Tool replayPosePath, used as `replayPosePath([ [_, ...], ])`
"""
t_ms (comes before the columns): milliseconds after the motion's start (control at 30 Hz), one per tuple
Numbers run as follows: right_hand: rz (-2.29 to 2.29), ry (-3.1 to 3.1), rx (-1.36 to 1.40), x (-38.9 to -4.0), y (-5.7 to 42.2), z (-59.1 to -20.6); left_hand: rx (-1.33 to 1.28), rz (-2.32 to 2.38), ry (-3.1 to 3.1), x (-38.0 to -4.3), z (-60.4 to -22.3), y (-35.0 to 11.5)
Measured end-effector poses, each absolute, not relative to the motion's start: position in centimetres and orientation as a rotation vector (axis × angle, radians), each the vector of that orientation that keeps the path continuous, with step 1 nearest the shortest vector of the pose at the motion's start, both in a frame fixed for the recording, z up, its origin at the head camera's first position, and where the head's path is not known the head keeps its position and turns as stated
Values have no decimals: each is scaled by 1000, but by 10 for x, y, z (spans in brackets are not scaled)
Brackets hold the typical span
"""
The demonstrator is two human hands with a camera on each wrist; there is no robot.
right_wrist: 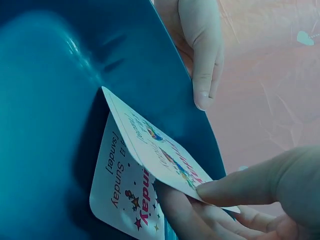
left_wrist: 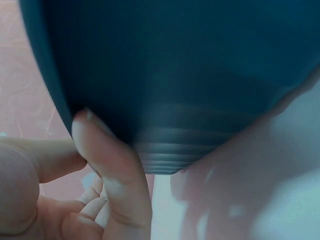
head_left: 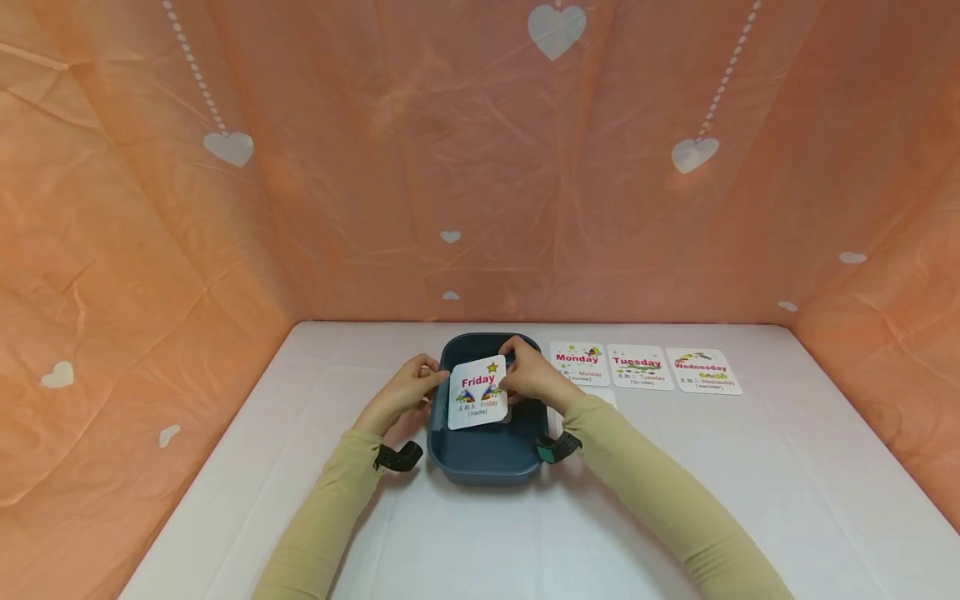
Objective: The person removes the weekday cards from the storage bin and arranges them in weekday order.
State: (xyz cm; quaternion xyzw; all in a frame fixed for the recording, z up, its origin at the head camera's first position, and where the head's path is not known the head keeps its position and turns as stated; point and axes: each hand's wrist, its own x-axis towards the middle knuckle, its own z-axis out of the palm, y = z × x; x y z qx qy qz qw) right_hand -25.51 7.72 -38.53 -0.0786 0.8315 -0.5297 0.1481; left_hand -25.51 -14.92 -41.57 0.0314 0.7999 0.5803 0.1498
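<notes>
A dark blue tray point(head_left: 483, 454) with raised sides stands before me. My right hand point(head_left: 536, 377) pinches the white Friday card point(head_left: 468, 410) by its edge between thumb and fingers, holding it tilted over the tray. Beneath it, a Sunday card point(right_wrist: 117, 185) lies in the tray, partly covered by the Friday card and the fingers in the right wrist view. My left hand point(head_left: 405, 390) grips the tray's left rim, its thumb point(left_wrist: 112, 155) against the wall in the left wrist view.
Right of the tray, the Monday point(head_left: 577, 361), Tuesday point(head_left: 640, 367) and Wednesday point(head_left: 703, 372) cards lie in a row on the white table point(head_left: 750, 467). Another white card point(head_left: 606, 397) is mostly hidden by my right forearm. Orange cloth with hearts point(head_left: 480, 167) encloses the back and sides.
</notes>
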Motion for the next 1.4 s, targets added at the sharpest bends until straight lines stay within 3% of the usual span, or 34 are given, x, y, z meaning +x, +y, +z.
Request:
replayPosePath([
  [1400,-1603,2453,-200,-253,106,-374,98,1679,2287,-258,-418,-149],
])
